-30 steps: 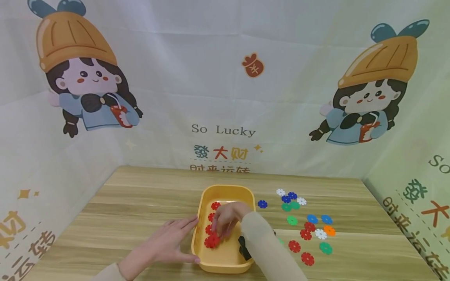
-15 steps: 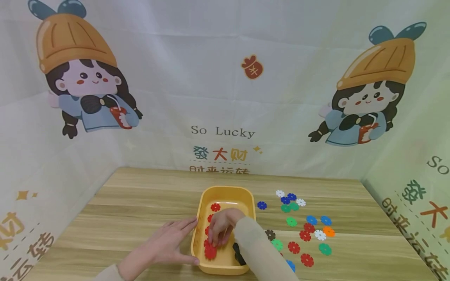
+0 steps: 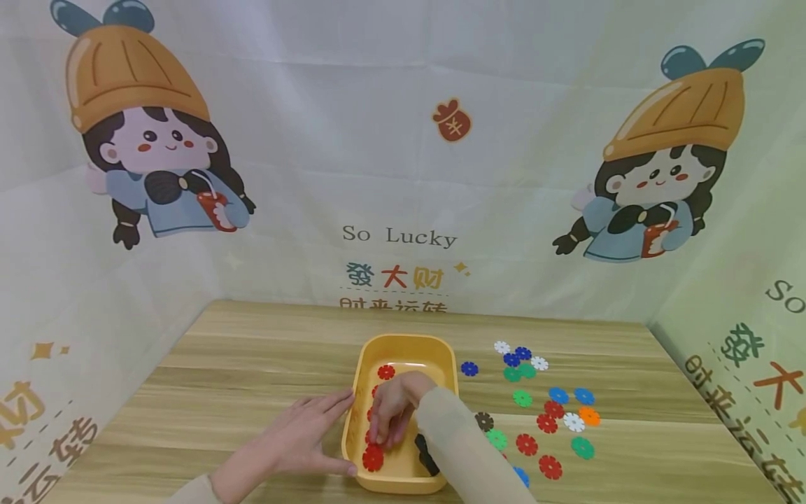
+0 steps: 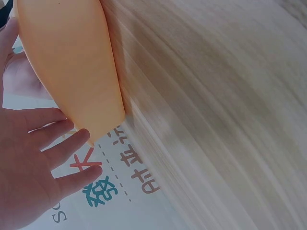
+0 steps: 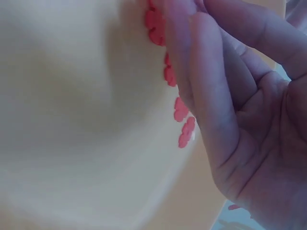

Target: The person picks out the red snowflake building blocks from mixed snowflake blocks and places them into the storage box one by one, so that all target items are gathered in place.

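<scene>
A yellow tray (image 3: 443, 353) stands at the table's front middle. Red snowflake discs run in a line down its left side; one (image 3: 386, 372) is at the far end, another (image 3: 373, 459) at the near end. Over this line, my right hand (image 3: 395, 409) reaches down, its thumb and fingers drawn together at the edge of the nearest disc; its fingertips lie outside the right wrist view. Several discs (image 5: 154, 25) show beside the fingers there. My left hand (image 3: 308, 434) rests against the tray's left wall, fingers spread and fairly straight; in the left wrist view its fingers (image 4: 72, 143) reach along the wall.
Loose snowflake discs lie right of the tray: dark blue (image 3: 469, 369), white (image 3: 574, 422), green (image 3: 583, 447), orange (image 3: 589, 416), red (image 3: 550, 467) and brown (image 3: 484, 421). The right sleeve (image 3: 469, 441) crosses the tray's near right rim. A printed cloth (image 3: 403, 175) rises behind the wooden table (image 3: 252, 350).
My right hand has moved slightly left and toward me over the tray, and the nearest red disc has shifted with it to the line's near end. The left hand stays put.
</scene>
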A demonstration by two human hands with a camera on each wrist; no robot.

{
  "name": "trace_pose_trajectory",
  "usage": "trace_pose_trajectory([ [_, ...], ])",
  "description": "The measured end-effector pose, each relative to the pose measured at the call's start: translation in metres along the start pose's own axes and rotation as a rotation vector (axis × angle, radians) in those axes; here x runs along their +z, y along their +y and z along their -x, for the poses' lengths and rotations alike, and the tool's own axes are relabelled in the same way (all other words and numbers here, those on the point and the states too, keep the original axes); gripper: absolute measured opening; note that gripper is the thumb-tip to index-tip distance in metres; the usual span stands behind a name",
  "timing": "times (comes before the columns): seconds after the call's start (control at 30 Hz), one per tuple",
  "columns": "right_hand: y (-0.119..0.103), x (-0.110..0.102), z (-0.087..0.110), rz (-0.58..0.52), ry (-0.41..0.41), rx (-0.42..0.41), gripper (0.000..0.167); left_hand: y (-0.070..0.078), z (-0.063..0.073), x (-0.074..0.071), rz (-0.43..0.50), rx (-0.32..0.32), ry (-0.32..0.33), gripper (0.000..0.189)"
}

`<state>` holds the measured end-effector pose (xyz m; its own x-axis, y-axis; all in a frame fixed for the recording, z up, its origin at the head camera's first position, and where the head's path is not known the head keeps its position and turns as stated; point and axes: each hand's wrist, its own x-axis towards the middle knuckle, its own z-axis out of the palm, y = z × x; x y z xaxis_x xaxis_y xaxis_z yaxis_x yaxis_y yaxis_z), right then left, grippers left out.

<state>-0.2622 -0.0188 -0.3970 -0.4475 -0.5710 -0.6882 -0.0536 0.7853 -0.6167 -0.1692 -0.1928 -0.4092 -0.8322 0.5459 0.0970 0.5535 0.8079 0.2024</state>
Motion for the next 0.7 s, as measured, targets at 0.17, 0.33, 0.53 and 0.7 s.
trace_pose_trajectory([
  [0.17, -0.001, -0.005, 0.005, 0.003, 0.019, 0.004, 0.008, 0.001, 0.001, -0.001, -0.004, 0.002, 0.011, 0.095],
  [0.33, 0.0, -0.016, 0.014, 0.003, 0.105, -0.031, 0.007, 0.002, 0.001, -0.001, -0.004, -0.005, -0.002, 0.097],
  [0.53, 0.002, -0.035, 0.029, -0.001, 0.179, -0.116, 0.01, 0.002, 0.002, -0.002, 0.011, -0.014, -0.016, 0.098],
  [0.7, 0.006, -0.053, 0.043, -0.017, 0.204, -0.153, 0.014, 0.002, 0.001, -0.001, 0.009, -0.016, -0.013, 0.099],
])
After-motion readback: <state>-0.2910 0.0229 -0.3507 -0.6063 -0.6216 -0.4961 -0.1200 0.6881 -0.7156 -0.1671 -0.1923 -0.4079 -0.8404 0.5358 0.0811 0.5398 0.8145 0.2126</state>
